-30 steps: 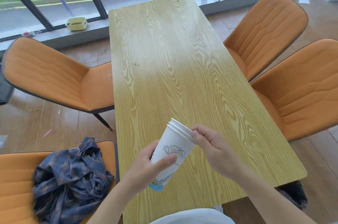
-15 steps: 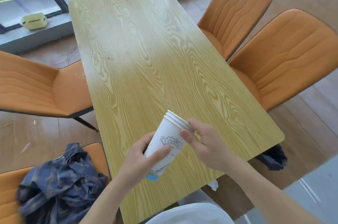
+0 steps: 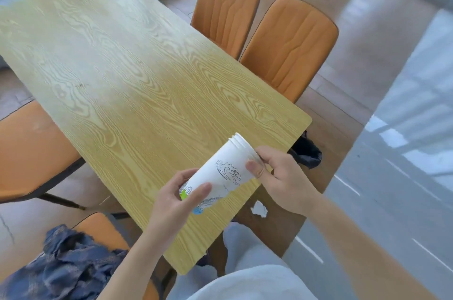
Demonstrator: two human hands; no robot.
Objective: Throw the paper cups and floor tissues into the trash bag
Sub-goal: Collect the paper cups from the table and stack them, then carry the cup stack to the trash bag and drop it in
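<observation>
A stack of white paper cups (image 3: 221,169) with a wave drawing is held tilted over the near end of the wooden table (image 3: 137,84). My left hand (image 3: 176,199) grips the stack's base. My right hand (image 3: 277,179) holds its rim end, thumb on the side. A black trash bag (image 3: 306,152) sits on the floor beyond the table's right corner, partly hidden by the table. A crumpled white tissue (image 3: 258,209) lies on the floor under the table's edge, below my right wrist.
Two orange chairs (image 3: 289,47) stand along the table's right side, another orange chair (image 3: 27,147) on the left. A blue plaid cloth (image 3: 63,265) lies on the near-left chair seat. Grey glossy floor spreads to the right.
The view has swung to the right, bringing the trash bag and floor tissue into sight. The cup stack has tipped further toward the right, still held in both hands.
</observation>
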